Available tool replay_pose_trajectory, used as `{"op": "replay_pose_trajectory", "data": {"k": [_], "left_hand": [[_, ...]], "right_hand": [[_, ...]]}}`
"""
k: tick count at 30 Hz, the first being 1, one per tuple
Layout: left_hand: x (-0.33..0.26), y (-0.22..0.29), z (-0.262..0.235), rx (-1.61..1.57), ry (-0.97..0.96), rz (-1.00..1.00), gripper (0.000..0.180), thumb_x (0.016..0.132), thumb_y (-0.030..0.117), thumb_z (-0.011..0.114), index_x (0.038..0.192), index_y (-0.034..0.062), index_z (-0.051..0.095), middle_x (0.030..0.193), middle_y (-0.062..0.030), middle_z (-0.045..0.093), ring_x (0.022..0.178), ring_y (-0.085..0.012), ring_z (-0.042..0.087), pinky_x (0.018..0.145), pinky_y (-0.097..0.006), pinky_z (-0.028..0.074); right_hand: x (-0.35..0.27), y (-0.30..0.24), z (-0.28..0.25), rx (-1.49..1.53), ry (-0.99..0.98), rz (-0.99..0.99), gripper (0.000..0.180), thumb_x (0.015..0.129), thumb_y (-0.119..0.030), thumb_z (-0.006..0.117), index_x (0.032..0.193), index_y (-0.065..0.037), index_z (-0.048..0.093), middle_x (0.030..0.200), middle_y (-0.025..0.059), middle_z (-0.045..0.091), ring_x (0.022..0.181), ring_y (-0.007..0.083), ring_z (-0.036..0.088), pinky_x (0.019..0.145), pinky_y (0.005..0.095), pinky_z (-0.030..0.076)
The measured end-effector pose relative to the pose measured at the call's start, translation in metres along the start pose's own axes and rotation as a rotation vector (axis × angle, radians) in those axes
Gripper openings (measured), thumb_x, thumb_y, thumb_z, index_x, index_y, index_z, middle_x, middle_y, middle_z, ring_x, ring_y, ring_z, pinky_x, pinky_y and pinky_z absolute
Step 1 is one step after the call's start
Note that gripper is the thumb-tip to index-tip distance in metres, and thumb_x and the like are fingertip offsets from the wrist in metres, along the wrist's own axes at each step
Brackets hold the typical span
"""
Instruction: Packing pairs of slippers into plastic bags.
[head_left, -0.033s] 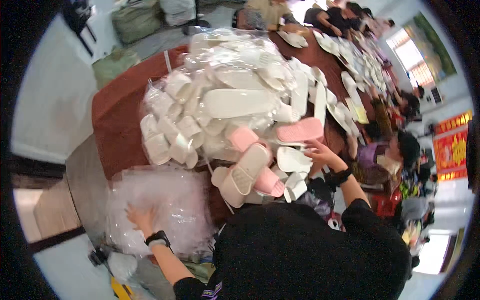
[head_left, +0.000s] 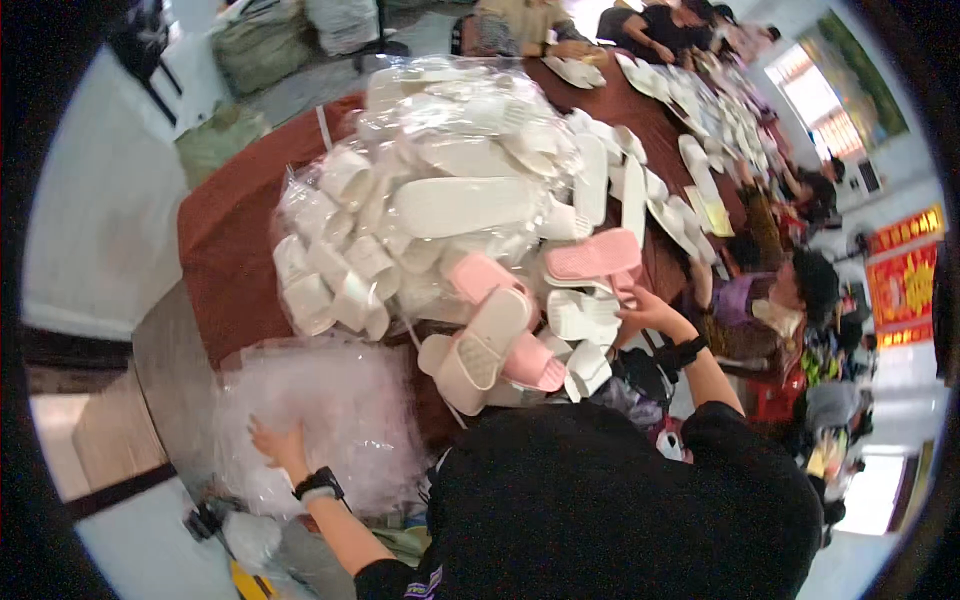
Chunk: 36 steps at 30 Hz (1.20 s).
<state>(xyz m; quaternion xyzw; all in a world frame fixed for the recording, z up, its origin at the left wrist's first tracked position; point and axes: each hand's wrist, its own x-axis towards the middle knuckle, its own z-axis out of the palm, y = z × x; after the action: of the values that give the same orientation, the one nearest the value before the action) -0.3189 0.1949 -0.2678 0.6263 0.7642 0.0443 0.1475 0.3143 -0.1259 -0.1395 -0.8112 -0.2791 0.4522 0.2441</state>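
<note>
Over clear bags (head_left: 345, 385), your left hand (head_left: 284, 448) is spread; whether your right hand (head_left: 650, 311) pinches a pink slipper (head_left: 590, 257), I can't tell.

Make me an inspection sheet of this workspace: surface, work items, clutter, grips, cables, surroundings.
Surface: reddish-brown table, mostly covered by goods.
Work items: heap of white slippers in clear plastic bags; loose pink slipper and loose white slipper at its near right; flat pile of clear plastic film at near left.
Clutter: yellow paper-like sheet among slippers at right.
Grips: left hand spread open on the film; right hand by the loose slippers, hold unclear.
Cables: nothing seen.
Surroundings: co-workers at right; bulky green sack upper left.
</note>
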Motion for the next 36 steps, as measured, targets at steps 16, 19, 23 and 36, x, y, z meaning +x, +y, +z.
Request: {"op": "replay_pose_trajectory", "data": {"k": [16,19,23,36], "left_hand": [[-0.084,0.073,0.024,0.181,-0.219,0.145,0.109,0.059,0.043,0.079,0.145,0.0255,0.013,0.151,-0.0084,0.007,0.137,-0.0319,0.013,0.101,-0.065,0.014],[-0.084,0.082,0.017,0.188,-0.177,0.164,0.106,0.061,0.041,0.078,0.145,0.0244,0.015,0.151,-0.0099,0.008,0.137,-0.0311,0.014,0.102,-0.064,0.014],[-0.087,0.079,0.006,0.190,-0.133,0.169,0.104,0.062,0.041,0.078,0.144,0.0222,0.017,0.150,-0.0106,0.008,0.137,-0.0320,0.013,0.102,-0.064,0.014],[-0.096,0.047,0.009,0.192,-0.238,0.082,0.104,0.062,0.048,0.076,0.144,0.0212,0.019,0.150,-0.0122,0.007,0.137,-0.0335,0.010,0.100,-0.066,0.014]], "right_hand": [[-0.047,0.096,0.141,1.168,0.074,0.251,0.043,0.081,-0.016,0.069,0.119,-0.008,0.049,0.111,0.0031,0.058,0.097,0.0183,0.057,0.075,0.0348,0.050],[-0.017,0.106,0.136,1.358,0.245,0.191,0.032,0.082,-0.014,0.066,0.111,-0.005,0.054,0.103,0.0042,0.061,0.087,0.0177,0.059,0.067,0.0314,0.050],[0.023,0.095,0.109,1.651,0.237,0.126,0.025,0.082,-0.009,0.065,0.105,-0.006,0.056,0.094,0.0056,0.063,0.077,0.0184,0.061,0.060,0.0301,0.050],[0.153,0.035,-0.123,1.416,0.221,-0.537,0.022,0.085,-0.018,0.063,0.102,-0.005,0.059,0.096,0.0044,0.061,0.085,0.0135,0.056,0.076,0.0305,0.047]]}}
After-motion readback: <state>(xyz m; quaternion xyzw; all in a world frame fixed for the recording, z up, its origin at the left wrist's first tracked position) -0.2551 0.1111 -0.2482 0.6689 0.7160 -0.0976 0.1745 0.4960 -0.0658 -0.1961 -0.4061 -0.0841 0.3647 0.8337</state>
